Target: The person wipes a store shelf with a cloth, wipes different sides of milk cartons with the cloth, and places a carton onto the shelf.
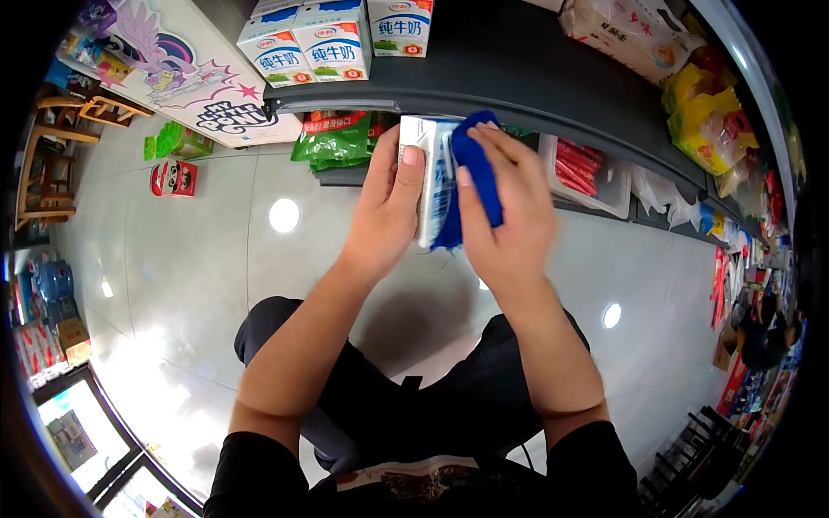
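My left hand [394,194] grips a white milk carton [423,203] along its left side, thumb laid over the near face. The carton is upright in the view, in front of the dark shelf's edge. A blue cloth [477,164] is bunched in my right hand [511,194] and pressed against the carton's right side. Cloth and fingers hide part of the carton's blue print. Beyond my hands, several similar milk cartons [337,50] stand on the dark shelf [484,65].
Green bags [337,138] and a clear bin of red packets [574,168] sit on the lower shelf. Yellow bags [710,121] lie at the upper right. A white printed panel [207,78] borders the shelf at left. A red box [175,179] rests on the tiled floor [190,250].
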